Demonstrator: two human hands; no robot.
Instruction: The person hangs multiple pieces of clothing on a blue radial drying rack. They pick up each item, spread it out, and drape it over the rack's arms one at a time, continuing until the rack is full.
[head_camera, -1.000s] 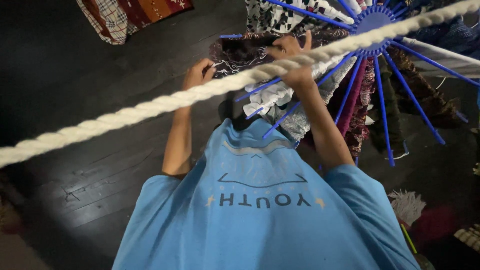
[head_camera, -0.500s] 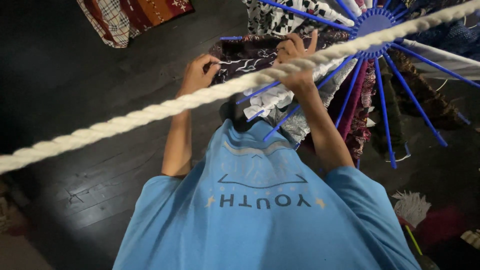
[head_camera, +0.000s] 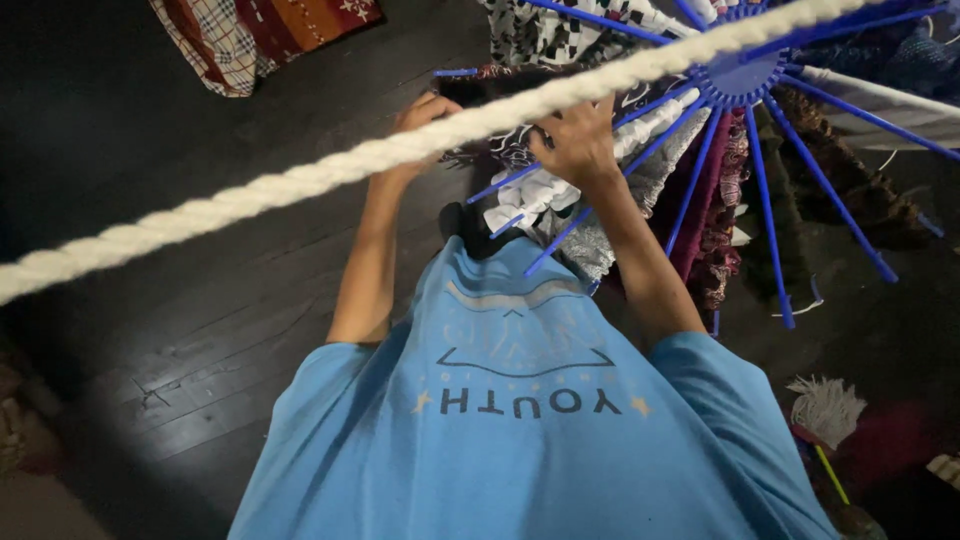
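Two hands grip one dark maroon cloth w/ white print (head_camera: 500, 135), draped over the spokes of a round blue drying rack (head_camera: 745, 75), up near the top middle of the view. Left hand (head_camera: 420, 120) pinches the cloth's left edge, partly hidden behind a thick white rope (head_camera: 300, 180) that runs diagonally across the view from lower left to upper right. Right hand (head_camera: 575, 140) is closed on the cloth's right part, just below the rope, among the blue spokes. A white frilly garment (head_camera: 535, 195) hangs on a spoke directly under the right hand, touching the maroon cloth. More clothes hang round the rack: a black-and-white checked piece (head_camera: 545, 30) above, dark red fabric (head_camera: 710, 210) to the right. The person wears a light blue T-shirt (head_camera: 520, 440). Below lies a dark plank floor (head_camera: 180, 330); a striped and plaid blanket (head_camera: 260, 35) sits on it at upper left, well apart from the rack. A white mop head (head_camera: 825, 410) lies lower right.
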